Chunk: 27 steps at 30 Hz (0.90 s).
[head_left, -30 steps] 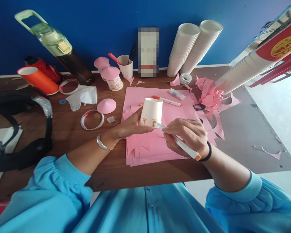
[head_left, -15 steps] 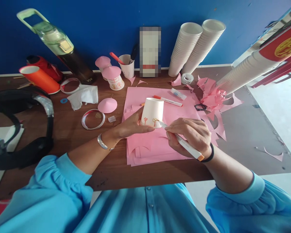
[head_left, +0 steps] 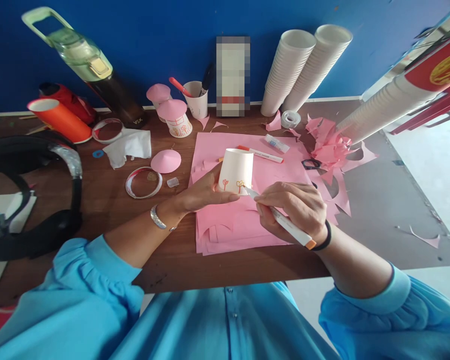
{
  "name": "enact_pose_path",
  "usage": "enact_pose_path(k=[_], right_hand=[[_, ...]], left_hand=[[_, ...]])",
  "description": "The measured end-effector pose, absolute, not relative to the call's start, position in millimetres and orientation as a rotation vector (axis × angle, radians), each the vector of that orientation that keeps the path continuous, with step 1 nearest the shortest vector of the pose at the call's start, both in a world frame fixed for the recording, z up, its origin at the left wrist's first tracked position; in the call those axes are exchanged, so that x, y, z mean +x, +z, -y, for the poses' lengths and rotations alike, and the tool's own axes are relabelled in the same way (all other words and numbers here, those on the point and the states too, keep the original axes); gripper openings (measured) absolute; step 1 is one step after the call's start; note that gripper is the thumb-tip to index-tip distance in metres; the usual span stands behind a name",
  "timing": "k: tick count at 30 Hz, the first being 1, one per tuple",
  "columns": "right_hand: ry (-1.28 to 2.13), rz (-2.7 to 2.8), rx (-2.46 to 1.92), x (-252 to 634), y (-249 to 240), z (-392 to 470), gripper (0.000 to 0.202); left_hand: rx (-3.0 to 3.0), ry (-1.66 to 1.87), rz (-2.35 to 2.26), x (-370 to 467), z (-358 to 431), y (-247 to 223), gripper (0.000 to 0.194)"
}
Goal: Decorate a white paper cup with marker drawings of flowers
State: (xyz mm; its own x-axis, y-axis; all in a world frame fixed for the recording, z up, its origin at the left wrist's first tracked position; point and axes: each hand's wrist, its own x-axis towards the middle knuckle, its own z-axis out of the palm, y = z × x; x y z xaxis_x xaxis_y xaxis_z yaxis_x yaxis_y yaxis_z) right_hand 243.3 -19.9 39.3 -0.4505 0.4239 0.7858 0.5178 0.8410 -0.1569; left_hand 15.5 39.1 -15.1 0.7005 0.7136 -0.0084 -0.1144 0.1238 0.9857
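Note:
An upside-down white paper cup (head_left: 237,167) is held by my left hand (head_left: 206,192), its thumb along the lower edge and the other fingers hidden behind. Two small flowers, one red and one orange-yellow, are drawn near the cup's rim. My right hand (head_left: 294,207) grips a white marker (head_left: 292,227) with an orange end, its tip at the orange flower. Beneath both hands lies a stack of pink paper (head_left: 247,235). On it rest a red-capped marker (head_left: 264,154) and a small glue tube (head_left: 276,143).
Two cups with pink cone roofs (head_left: 179,122), a loose pink cone (head_left: 165,161) and a tape ring (head_left: 144,183) are at left. Headphones (head_left: 75,190) lie far left. Stacked paper cups (head_left: 287,70) stand behind; pink scraps (head_left: 330,145) lie right. A tall bottle (head_left: 116,95) leans at back left.
The marker tip stays at the orange flower, which shows slightly more orange line. The view has shifted a little; both hands keep their hold.

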Motion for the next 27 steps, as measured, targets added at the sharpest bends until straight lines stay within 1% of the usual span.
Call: enact_pose_path(k=[5, 10, 16, 21, 27], right_hand=[[-0.118, 2.106, -0.679, 242.8, 39.0, 20.4, 0.025], [-0.099, 2.115, -0.681, 242.1, 38.9, 20.5, 0.024], [-0.088, 2.101, -0.645, 243.4, 41.4, 22.6, 0.021], [-0.163, 2.031, -0.627, 249.0, 45.2, 21.8, 0.024], [-0.207, 2.029, -0.659, 251.0, 46.5, 20.5, 0.021]], left_hand=[[1.316, 0.66, -0.556, 15.9, -38.5, -14.1, 0.057], [1.313, 0.658, -0.563, 15.7, -38.2, -14.2, 0.058], [1.335, 0.618, -0.589, 15.2, -37.5, -8.5, 0.064], [1.344, 0.599, -0.565, 14.1, -38.0, -7.6, 0.066], [1.29, 0.632, -0.54, 13.2, -36.9, -9.4, 0.066]])
